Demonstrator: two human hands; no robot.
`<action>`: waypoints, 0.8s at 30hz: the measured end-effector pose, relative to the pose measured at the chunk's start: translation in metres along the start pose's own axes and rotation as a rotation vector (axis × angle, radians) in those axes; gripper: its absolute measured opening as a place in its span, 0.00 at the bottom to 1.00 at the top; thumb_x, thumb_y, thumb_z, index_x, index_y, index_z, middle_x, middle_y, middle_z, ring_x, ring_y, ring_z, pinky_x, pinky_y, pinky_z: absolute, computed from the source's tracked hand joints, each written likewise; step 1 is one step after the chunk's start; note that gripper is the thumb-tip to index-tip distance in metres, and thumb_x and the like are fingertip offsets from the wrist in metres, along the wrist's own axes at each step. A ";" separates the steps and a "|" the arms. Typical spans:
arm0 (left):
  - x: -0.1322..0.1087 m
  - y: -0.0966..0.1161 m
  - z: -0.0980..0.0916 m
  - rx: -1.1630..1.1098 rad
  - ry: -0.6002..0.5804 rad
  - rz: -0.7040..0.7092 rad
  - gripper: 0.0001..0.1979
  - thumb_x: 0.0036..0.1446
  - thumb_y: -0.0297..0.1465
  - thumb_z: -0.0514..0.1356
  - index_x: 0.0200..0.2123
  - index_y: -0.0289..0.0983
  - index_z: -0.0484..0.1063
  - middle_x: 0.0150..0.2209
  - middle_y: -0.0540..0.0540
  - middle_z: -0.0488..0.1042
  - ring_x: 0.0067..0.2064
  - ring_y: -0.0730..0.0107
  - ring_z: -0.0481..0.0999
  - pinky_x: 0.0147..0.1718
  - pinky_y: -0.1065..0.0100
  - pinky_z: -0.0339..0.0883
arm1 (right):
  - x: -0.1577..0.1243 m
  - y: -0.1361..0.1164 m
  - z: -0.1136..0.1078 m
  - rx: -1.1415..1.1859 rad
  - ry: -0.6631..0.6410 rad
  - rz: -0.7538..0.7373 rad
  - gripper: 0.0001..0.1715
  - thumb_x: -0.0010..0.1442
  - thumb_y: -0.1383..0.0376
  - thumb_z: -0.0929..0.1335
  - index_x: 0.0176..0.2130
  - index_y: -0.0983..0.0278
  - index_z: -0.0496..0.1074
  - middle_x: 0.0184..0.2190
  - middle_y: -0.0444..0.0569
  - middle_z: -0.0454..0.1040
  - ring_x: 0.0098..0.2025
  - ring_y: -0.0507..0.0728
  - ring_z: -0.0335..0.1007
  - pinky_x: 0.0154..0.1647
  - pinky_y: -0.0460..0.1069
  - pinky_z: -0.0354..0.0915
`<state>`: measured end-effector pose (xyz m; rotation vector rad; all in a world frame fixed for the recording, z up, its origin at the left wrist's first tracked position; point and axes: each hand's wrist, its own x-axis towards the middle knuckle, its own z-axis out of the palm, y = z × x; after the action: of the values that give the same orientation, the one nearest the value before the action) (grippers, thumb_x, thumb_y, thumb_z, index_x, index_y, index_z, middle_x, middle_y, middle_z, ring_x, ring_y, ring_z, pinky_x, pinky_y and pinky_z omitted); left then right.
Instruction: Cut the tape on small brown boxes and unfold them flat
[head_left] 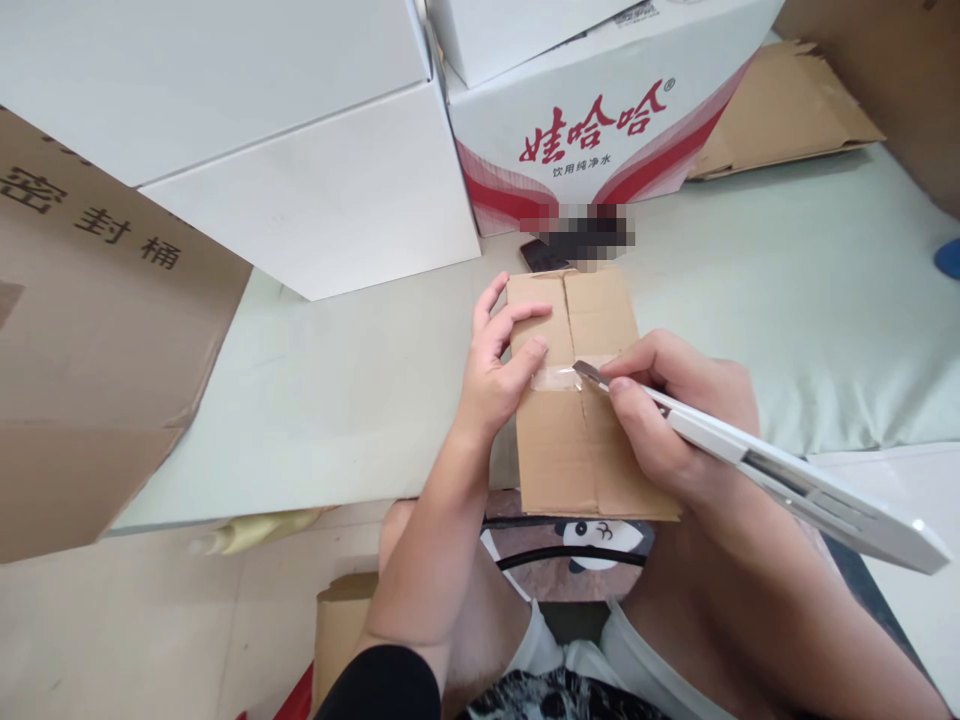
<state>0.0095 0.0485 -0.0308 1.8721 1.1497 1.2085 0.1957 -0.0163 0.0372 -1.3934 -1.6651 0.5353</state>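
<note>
A small brown cardboard box (577, 440) lies on my lap, its top flaps closed with a strip of clear tape (556, 377) across the seam. My left hand (495, 375) rests on the box's left side, fingers spread over the flap and the tape. My right hand (671, 415) grips a white utility knife (787, 475) like a pen. The knife's metal blade tip touches the tape at the centre seam.
A large white carton (300, 140) and a red-and-white printed carton (600, 110) stand at the back on a pale green mat (787, 290). A big brown box (82, 330) is at left. Flattened cardboard (787, 110) lies back right. A dark phone (541, 255) lies behind the small box.
</note>
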 end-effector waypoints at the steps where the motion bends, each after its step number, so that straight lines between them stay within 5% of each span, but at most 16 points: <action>1: 0.000 0.000 0.000 0.005 -0.003 0.002 0.27 0.64 0.56 0.57 0.52 0.42 0.78 0.70 0.36 0.62 0.76 0.44 0.53 0.68 0.45 0.62 | 0.000 0.000 0.000 0.003 -0.002 0.006 0.05 0.56 0.65 0.65 0.28 0.60 0.70 0.17 0.40 0.71 0.18 0.49 0.63 0.20 0.45 0.56; 24: 0.000 0.001 0.001 0.006 0.004 -0.015 0.28 0.64 0.57 0.56 0.51 0.43 0.77 0.70 0.37 0.62 0.76 0.44 0.53 0.68 0.44 0.62 | -0.001 0.002 -0.001 0.025 -0.033 0.052 0.04 0.55 0.65 0.66 0.30 0.60 0.71 0.19 0.41 0.73 0.19 0.50 0.63 0.21 0.47 0.56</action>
<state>0.0104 0.0481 -0.0308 1.8624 1.1689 1.2028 0.1975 -0.0170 0.0352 -1.4200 -1.6465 0.6101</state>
